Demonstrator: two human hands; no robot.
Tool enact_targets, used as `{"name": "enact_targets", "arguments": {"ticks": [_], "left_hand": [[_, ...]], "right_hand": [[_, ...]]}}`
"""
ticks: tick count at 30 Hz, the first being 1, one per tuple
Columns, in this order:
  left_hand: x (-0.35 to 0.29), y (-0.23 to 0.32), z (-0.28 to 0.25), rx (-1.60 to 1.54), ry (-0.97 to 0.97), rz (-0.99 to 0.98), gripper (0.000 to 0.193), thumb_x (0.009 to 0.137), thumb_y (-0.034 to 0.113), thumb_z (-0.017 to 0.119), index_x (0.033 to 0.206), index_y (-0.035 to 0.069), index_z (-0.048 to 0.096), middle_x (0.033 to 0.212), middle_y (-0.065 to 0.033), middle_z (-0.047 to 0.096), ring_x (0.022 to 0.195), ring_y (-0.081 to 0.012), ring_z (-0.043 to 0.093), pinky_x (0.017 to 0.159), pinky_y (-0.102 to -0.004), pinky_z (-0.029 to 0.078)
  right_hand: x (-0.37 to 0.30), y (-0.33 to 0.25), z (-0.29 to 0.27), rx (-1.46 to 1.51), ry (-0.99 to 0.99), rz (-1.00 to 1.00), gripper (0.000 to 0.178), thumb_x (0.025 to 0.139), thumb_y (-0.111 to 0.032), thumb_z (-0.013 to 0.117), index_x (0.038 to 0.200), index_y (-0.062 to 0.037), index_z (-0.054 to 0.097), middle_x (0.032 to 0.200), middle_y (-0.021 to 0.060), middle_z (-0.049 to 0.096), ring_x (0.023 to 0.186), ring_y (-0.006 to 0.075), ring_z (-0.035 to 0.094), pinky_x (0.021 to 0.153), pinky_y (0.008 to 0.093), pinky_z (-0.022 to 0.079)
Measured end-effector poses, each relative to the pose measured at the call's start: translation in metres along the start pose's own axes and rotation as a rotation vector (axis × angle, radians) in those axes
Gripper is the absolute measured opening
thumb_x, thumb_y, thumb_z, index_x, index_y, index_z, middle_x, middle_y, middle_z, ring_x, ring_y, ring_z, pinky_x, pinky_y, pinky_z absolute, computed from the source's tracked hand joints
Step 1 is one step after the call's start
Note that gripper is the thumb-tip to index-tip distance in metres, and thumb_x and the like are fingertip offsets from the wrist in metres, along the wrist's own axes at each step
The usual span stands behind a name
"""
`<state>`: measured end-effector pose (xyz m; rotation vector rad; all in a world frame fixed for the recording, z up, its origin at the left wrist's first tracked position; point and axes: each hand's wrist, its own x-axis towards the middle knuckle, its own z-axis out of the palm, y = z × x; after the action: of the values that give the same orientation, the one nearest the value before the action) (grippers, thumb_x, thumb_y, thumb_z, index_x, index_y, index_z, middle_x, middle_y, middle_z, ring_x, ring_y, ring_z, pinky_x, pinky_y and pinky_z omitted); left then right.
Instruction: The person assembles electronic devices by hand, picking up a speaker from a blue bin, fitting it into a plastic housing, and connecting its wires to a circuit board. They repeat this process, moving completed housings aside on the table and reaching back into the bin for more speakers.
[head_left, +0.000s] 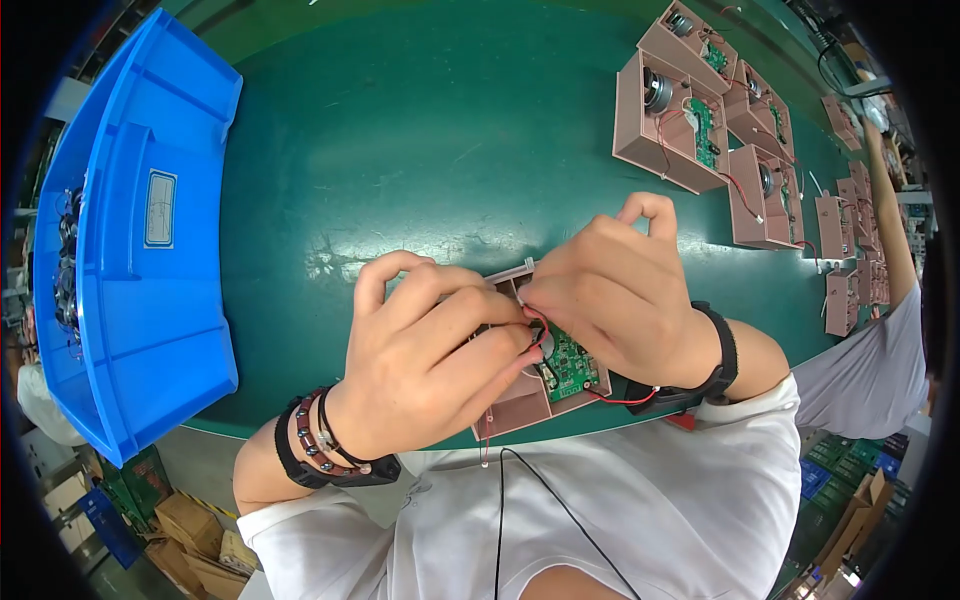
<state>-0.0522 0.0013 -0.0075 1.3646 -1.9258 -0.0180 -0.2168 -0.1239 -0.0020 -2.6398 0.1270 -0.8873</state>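
Both hands work over a shallow pink open-topped box (pixel 525 413) at the near edge of a glossy green tabletop (pixel 400 150), close to the wearer's white shirt (pixel 640 490). The box lies skewed, its upper part largely covered by fingers; a green circuit board (pixel 572 372) shows in its right side.

Right hand (pixel 620 295): thumb and forefinger pinched on a thin red wire (pixel 542 322) that loops above the box. Left hand (pixel 425 350): fingers curled, tips gathered beside the loop's lower end; cannot tell whether they grip it. Another thin red lead (pixel 625 401) runs out from the box's right side, under the right wrist.

Left of the work: a large blue plastic bin (pixel 185 290), dark small parts (pixel 68 260) visible at its far side. Upper right: a cluster of similar pink boxes (pixel 640 130), with round speakers (pixel 657 90) and green boards (pixel 702 130) inside. Far right: a co-worker's bare forearm (pixel 890 210) and grey sleeve (pixel 865 365), beside more pink boxes (pixel 842 300).
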Motion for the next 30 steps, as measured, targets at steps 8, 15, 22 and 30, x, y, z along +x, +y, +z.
{"name": "enact_targets", "arguments": {"ticks": [8,15,22,30], "left_hand": [[0.006,-0.002,-0.013,0.028,-0.093,0.015,0.013,0.073,0.018,0.072,0.081,0.010,0.066,0.084,-0.0020,0.063,0.082,-0.0205,0.057,0.077,-0.0381,0.039],[0.074,-0.055,-0.012,-0.244,0.226,-0.302,0.012,0.084,0.013,0.062,0.090,0.003,0.064,0.088,-0.0095,0.064,0.082,-0.0239,0.061,0.075,-0.0338,0.046],[0.173,-0.215,0.019,0.703,0.046,-0.258,0.036,0.082,0.025,0.066,0.114,0.010,0.058,0.110,-0.0125,0.064,0.095,-0.0316,0.063,0.080,-0.0436,0.051],[0.219,-0.295,0.043,0.972,-0.107,-0.117,0.040,0.081,0.026,0.067,0.116,0.015,0.051,0.106,-0.0085,0.063,0.096,-0.0276,0.065,0.066,-0.0420,0.055]], "right_hand": [[-0.001,0.001,-0.002,-0.019,0.031,-0.076,0.020,0.064,-0.005,0.067,0.082,-0.0128,0.067,0.082,-0.0034,0.063,0.066,0.0131,0.051,0.075,0.0356,0.027],[-0.013,0.022,0.002,0.059,0.041,-0.117,0.021,0.063,-0.003,0.069,0.082,-0.0130,0.067,0.083,-0.0014,0.062,0.067,0.0148,0.051,0.068,0.0330,0.031],[-0.021,0.036,0.019,0.441,0.164,0.080,0.015,0.070,0.000,0.069,0.078,-0.0119,0.065,0.084,-0.0004,0.063,0.068,0.0160,0.055,0.061,0.0301,0.036],[-0.022,0.041,0.025,0.424,0.213,-0.063,0.011,0.072,-0.005,0.071,0.079,-0.0124,0.066,0.087,-0.0029,0.065,0.066,0.0134,0.056,0.061,0.0294,0.038]]}}
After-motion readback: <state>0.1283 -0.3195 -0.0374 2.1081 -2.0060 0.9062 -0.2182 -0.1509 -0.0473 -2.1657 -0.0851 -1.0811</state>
